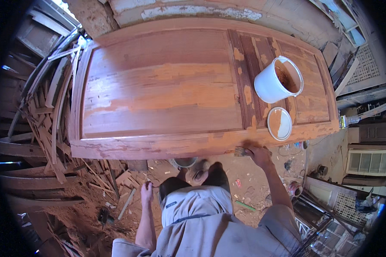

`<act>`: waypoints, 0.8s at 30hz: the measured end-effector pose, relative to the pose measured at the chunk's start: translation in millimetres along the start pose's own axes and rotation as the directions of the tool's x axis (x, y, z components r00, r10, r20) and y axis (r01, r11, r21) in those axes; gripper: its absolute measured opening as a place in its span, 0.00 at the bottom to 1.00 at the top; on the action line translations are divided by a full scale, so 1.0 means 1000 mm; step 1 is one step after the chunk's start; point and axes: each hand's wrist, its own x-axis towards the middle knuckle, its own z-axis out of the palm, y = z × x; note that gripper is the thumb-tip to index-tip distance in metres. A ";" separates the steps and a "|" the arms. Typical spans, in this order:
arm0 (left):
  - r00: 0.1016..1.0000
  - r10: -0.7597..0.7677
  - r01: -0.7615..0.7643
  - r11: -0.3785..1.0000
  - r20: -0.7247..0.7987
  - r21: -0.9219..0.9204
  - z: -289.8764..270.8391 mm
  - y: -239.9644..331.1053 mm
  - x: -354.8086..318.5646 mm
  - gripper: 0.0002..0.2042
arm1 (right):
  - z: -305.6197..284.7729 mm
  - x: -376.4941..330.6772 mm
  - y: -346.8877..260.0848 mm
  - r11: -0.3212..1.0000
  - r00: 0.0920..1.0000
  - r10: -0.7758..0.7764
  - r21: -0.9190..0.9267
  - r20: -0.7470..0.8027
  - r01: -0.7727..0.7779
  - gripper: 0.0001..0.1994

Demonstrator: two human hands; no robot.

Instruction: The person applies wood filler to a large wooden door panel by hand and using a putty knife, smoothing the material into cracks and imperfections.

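A large reddish-brown wooden panel door (pixel 158 51) lies flat in front of me, with orange filler patches across its panels and near edge. My right hand (pixel 260 156) is closed round a small, flat, brownish piece (pixel 241 151) at the door's near edge; whether it is a scraper or a pad, I cannot tell. On the door's right part stands a white bucket (pixel 270 83), brown material showing inside. Nearer me lies a round white lid (pixel 283 127), partly smeared orange. Low beside my left leg, my left hand (pixel 147 192) is curled closed, its contents hidden.
Scrap timber (pixel 51 124) is heaped at the left, beside reddish dust on the ground. Under the door's near edge sits a round container (pixel 183 162). Wood chips and a green strip (pixel 245 206) litter the floor. Frames and lattice panels (pixel 351 210) lean at the right.
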 end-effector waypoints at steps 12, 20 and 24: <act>0.999 -0.042 0.029 0.798 -0.009 -0.602 0.071 0.186 -0.041 0.13 | 0.010 0.041 -0.055 0.875 0.968 -0.229 0.456 0.098 0.161 0.13; 0.938 0.315 -0.333 0.935 -0.145 -0.120 0.203 0.302 -0.131 0.18 | -0.139 0.070 0.055 0.644 0.999 0.014 0.764 0.053 -0.049 0.07; 0.924 0.383 -0.383 0.923 -0.017 -0.022 0.239 0.327 -0.141 0.20 | -0.229 0.088 0.127 0.665 0.922 0.156 0.727 -0.355 0.168 0.11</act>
